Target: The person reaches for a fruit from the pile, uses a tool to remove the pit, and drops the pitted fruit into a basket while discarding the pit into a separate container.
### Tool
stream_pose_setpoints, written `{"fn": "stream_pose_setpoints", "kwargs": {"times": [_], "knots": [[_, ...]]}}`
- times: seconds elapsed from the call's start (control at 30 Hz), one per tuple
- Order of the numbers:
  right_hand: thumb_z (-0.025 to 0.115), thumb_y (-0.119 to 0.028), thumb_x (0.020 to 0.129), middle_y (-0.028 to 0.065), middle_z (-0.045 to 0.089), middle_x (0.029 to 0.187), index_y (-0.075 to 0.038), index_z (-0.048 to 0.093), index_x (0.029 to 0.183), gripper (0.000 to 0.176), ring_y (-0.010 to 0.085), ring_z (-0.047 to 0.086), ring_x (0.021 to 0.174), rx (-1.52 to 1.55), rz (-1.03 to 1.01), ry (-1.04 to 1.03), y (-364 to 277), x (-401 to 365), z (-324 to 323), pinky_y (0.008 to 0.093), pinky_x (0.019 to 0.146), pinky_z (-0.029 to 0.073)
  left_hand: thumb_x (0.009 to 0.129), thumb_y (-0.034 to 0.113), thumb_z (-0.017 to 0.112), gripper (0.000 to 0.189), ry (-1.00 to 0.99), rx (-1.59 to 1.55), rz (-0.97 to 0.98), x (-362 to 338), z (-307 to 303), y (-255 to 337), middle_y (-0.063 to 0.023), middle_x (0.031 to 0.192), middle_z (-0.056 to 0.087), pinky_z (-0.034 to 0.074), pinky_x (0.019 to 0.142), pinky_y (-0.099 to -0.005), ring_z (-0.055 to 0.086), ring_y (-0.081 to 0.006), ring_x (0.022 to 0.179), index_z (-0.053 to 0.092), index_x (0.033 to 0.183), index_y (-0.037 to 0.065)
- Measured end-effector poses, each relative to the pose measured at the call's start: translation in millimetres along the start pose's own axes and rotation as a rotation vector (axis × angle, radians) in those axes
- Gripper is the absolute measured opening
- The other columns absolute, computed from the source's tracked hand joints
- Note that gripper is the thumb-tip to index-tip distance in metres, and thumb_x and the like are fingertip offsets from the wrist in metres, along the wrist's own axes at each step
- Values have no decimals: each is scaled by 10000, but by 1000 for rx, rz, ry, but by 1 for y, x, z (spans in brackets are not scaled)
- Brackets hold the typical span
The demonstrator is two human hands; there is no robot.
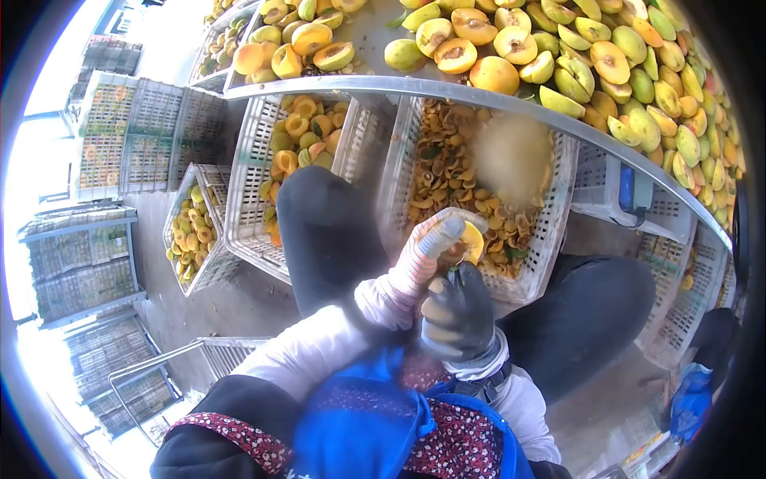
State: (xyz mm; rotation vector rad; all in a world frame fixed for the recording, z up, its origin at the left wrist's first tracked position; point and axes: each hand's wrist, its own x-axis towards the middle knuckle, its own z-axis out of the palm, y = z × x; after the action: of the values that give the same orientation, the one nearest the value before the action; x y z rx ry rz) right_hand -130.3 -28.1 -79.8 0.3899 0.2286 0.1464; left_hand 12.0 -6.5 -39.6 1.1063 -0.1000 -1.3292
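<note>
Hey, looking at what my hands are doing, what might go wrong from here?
The yellow stone-fruit piece could slip from your left hand and drop into the crate below, among the brownish pieces. Your right hand sits right by the left, so a slip might hurt it. Fruit halves piled near the metal rim could tumble over.

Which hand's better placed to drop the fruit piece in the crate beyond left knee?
Left, probably: left hand seems to grip the fruit piece and is nearer that crate; right hand sits lower, farther.
</note>
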Motion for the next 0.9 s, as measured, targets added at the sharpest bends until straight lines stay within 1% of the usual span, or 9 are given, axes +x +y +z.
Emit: {"fn": "stream_pose_setpoints", "kwargs": {"times": [0.17,0.2,0.23,0.37,0.5,0.53,0.7,0.83,0.9], "knots": [[351,-485,986,-2,405,600,-72,525,983,448,56,335,394,14,-7,-225,1,11,34,203,337,283,905,377,524,369,374,-552,-68,-1,-6,-3,-50,815,602,463,670,-251,557,-121,730,599,1039,42],[350,-487,986,-1,404,597,-75,527,982,447,59,335,396,-23,0,-278,-1,12,33,206,340,286,917,372,515,359,260,-124,269,-13,-10,-3,-46,800,598,482,660,-264,573,-137,728,603,1023,40],[354,-489,984,-1,403,596,-75,526,983,448,60,335,398,-26,3,-238,-4,13,32,208,344,287,918,400,528,398,235,-336,-34,-18,-24,15,-46,811,602,494,669,-269,585,-152,738,599,1036,27],[361,-491,981,-1,405,593,-74,526,984,449,63,326,401,-3,24,-168,-3,10,39,212,352,286,900,407,577,434,606,285,621,-37,-55,76,-47,861,617,501,724,-262,608,-167,796,580,1080,12],[387,-489,975,-6,401,593,-85,550,957,436,71,311,402,-92,-41,-35,-5,11,42,217,356,264,812,314,693,446,1186,2199,637,-38,-129,159,-145,907,635,507,775,-366,626,-304,815,568,1143,43],[396,-487,972,-7,397,590,-85,555,950,433,73,311,402,-175,-89,46,-4,13,44,215,357,258,770,321,725,481,1146,2393,478,-35,-132,167,-167,925,625,499,767,-407,621,-337,835,581,1134,41],[458,-522,938,-2,424,586,-88,556,919,446,84,331,401,-622,-279,394,3,22,56,219,359,250,703,460,748,571,681,1620,633,63,-42,175,-156,1002,623,505,796,-404,629,-314,913,624,1068,39],[485,-532,923,-4,446,597,-102,542,916,433,90,364,413,-696,-374,567,-1,22,62,223,360,270,707,458,717,527,711,2011,167,161,-17,192,-146,910,663,510,807,-392,643,-308,926,653,1065,76],[491,-526,922,-7,447,598,-104,536,924,425,92,374,419,-580,-392,571,-8,20,63,224,361,279,717,424,705,506,434,2073,14,176,-10,214,-145,922,670,509,817,-396,645,-280,959,648,1080,75]]}}
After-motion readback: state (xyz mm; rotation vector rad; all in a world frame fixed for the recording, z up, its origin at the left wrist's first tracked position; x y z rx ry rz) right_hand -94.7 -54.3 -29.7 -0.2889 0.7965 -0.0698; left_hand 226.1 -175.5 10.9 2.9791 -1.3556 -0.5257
